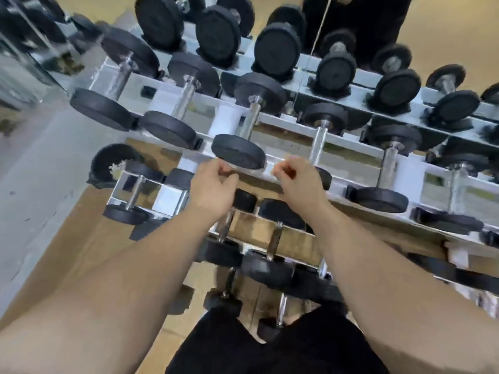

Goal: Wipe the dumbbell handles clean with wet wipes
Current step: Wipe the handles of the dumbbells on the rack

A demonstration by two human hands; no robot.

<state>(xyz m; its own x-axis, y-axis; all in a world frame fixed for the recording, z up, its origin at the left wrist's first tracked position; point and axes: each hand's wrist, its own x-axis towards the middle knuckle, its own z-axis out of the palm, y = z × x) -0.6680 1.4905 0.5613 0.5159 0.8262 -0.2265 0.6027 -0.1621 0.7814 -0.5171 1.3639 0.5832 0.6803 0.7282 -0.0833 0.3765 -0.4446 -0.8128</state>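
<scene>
Both my hands are raised in front of the middle tier of a dumbbell rack (417,168). My left hand (216,187) and my right hand (299,182) have curled fingers with thumb and fingertips pinched. Between them stretches a thin pale strip, apparently a wet wipe (253,170); it is blurred and hard to separate from the white rail behind. Just beyond the hands sits a black-headed dumbbell (239,151) with a chrome handle (252,120). Similar dumbbells line the tier on both sides.
A mirror behind the top row reflects the dumbbells and a person in black (356,17). Smaller dumbbells (272,241) lie on the lower tier under my forearms. Wooden floor (81,252) and grey flooring lie to the left. My black shorts (270,346) fill the bottom.
</scene>
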